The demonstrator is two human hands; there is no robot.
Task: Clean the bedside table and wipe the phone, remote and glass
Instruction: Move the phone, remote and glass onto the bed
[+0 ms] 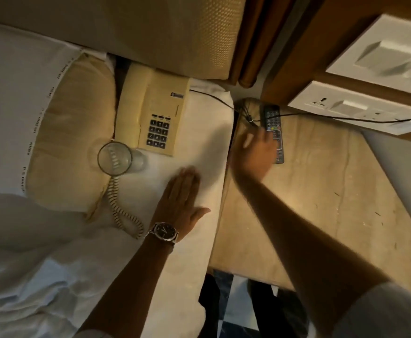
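A cream corded phone (150,111) lies on the white bed, its coiled cord trailing toward me. A clear glass (116,158) stands on the sheet just in front of the phone. My left hand (181,195), with a wristwatch, rests flat and open on the bed edge. The beige bedside table (321,191) is to the right of the bed. A dark remote (274,123) lies at the table's back left. My right hand (255,156), blurred, is over the remote's near end and touching it; whether the fingers grip it I cannot tell.
A beige pillow (72,132) lies left of the phone. A black cable (321,117) runs from the phone across the table's back. White wall switch and socket plates (360,103) are above the table. The padded headboard (163,32) is behind the phone.
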